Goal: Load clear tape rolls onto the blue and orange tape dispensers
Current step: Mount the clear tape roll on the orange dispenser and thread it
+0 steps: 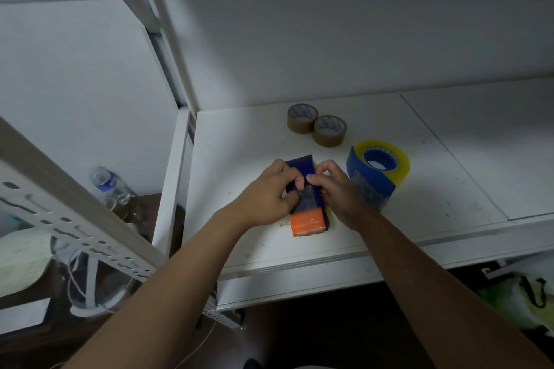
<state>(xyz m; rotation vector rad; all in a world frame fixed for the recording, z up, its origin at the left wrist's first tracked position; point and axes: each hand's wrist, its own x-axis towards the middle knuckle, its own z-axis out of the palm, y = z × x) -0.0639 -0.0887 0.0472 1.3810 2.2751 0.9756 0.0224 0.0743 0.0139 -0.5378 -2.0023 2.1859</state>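
Both hands grip the blue and orange tape dispenser (307, 204) lying on the white shelf (419, 177); left hand (269, 192) and right hand (337, 189) pinch its clear tape end (305, 193); a second loaded dispenser (376, 172) sits just right.

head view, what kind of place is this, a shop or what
Probably a storeroom or packing corner: bare white metal shelving, brown tape rolls, and a loaded tape dispenser beside the one that both hands work on.
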